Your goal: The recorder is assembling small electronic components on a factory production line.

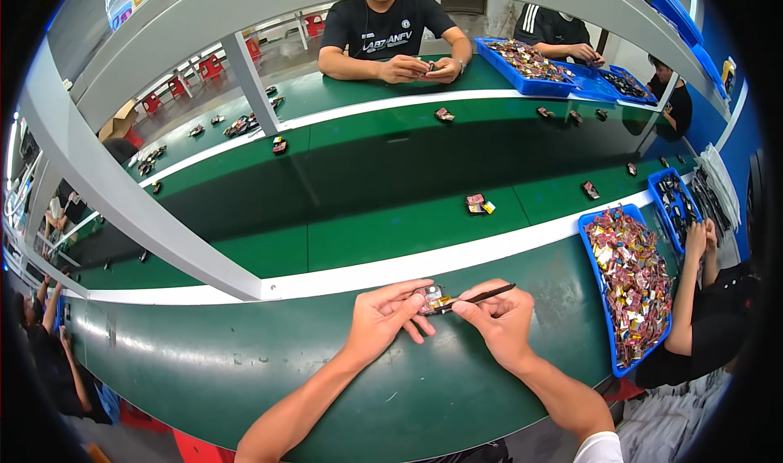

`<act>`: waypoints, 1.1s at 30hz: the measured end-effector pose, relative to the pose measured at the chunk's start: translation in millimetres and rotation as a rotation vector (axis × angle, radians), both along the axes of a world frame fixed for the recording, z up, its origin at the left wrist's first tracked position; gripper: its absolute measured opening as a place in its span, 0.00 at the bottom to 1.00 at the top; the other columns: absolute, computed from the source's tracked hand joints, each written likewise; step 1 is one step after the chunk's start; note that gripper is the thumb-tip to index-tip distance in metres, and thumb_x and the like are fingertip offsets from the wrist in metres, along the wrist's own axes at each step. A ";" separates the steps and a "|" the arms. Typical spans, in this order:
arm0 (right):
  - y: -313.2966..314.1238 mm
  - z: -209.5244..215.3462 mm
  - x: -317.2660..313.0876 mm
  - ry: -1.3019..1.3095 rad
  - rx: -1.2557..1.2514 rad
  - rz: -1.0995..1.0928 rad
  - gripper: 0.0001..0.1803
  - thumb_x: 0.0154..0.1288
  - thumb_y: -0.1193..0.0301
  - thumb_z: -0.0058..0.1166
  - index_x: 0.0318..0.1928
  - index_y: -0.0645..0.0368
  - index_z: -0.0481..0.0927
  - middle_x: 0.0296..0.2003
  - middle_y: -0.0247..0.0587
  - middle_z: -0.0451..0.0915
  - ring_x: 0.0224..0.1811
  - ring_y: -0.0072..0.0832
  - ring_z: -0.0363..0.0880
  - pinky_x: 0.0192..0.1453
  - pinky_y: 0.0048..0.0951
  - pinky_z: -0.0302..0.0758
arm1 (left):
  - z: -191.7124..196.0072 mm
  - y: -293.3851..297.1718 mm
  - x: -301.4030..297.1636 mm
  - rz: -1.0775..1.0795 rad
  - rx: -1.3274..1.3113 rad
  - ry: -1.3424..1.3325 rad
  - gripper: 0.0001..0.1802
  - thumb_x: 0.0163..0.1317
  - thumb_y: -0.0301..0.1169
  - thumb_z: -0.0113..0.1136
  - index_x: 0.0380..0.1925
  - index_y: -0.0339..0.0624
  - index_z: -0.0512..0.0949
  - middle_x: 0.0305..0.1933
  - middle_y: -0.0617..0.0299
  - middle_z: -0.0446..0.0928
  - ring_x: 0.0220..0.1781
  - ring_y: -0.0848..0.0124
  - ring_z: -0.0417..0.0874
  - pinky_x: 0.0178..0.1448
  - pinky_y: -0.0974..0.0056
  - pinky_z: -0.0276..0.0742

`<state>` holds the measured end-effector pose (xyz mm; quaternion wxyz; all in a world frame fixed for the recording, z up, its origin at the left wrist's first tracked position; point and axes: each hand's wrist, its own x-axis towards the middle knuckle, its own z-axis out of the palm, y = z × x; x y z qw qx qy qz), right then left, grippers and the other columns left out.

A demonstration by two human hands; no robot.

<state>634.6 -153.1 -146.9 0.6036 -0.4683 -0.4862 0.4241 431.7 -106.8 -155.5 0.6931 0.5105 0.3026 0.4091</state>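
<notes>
In front of me, above the green worktop (269, 357), my left hand (382, 318) pinches a small electronic module (431, 296) with a dark casing and clear, reddish and yellow parts. My right hand (506, 326) is closed around thin black tweezers (488, 294), which slant down to the left. Their pointed end meets the module at its right side, near the yellow part. Fingers cover some of the module, so its full shape is hidden.
A blue tray (612, 357) heaped with small reddish and yellow parts stands on my right. Beyond a white rail (367, 265), a green conveyor belt (383, 234) carries scattered modules (476, 204). Grey frame posts (139, 202) rise at left. Co-workers sit across and at both sides.
</notes>
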 end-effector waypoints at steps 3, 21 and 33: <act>-1.6 0.0 -1.7 -0.034 0.030 -0.008 0.07 0.59 0.83 0.70 0.37 0.65 0.85 0.31 0.33 0.86 0.19 0.05 0.61 0.21 0.13 0.55 | -0.7 -1.1 0.0 -0.005 -0.009 -0.008 0.19 0.75 0.29 0.55 0.61 0.29 0.76 0.45 0.49 0.83 0.33 0.63 0.89 0.29 0.67 0.85; -3.4 -1.5 -2.5 -0.206 0.092 -0.045 0.07 0.57 0.80 0.73 0.36 0.64 0.87 0.29 0.33 0.87 0.17 0.06 0.60 0.20 0.15 0.53 | 0.8 -1.6 0.2 -0.007 -0.007 -0.001 0.19 0.76 0.28 0.53 0.62 0.28 0.75 0.49 0.47 0.83 0.35 0.62 0.89 0.31 0.66 0.87; -5.6 -2.6 -7.5 -0.142 0.025 -0.071 0.07 0.59 0.80 0.72 0.37 0.64 0.87 0.23 0.27 0.80 0.17 0.05 0.59 0.20 0.16 0.52 | -2.0 -3.7 2.6 0.029 0.002 0.013 0.19 0.76 0.28 0.53 0.62 0.28 0.74 0.47 0.47 0.83 0.35 0.62 0.89 0.33 0.65 0.87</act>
